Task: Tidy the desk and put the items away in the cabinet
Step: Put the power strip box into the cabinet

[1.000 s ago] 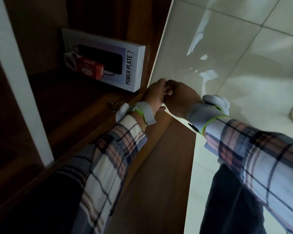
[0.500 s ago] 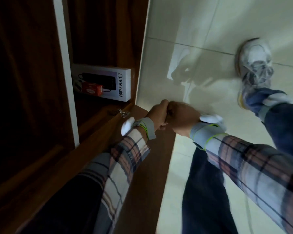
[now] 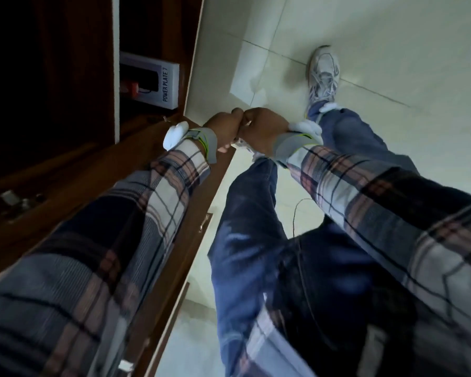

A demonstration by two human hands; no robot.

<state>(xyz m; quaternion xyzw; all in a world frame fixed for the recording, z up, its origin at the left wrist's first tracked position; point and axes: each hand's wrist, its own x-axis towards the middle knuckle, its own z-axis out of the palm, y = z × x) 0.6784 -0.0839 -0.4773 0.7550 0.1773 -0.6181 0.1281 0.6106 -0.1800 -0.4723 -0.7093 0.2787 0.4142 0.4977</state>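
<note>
Glossy tiled floor, seen past a person's legs and sleeves.
The pale tiles reflect soft light and show thin grout lines. A white and grey laced sneaker stands on them, toe pointing away. Dark blue jeans cover both legs, and a thin dark cord curves between them. Plaid sleeves in cream, brown and navy end in grey wristbands with lime trim, each carrying a white pod.

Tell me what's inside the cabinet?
A white box marked POWER PLATE 7, with a small red box in front of it. The white post covers part; the rest is too dark to see.
</note>
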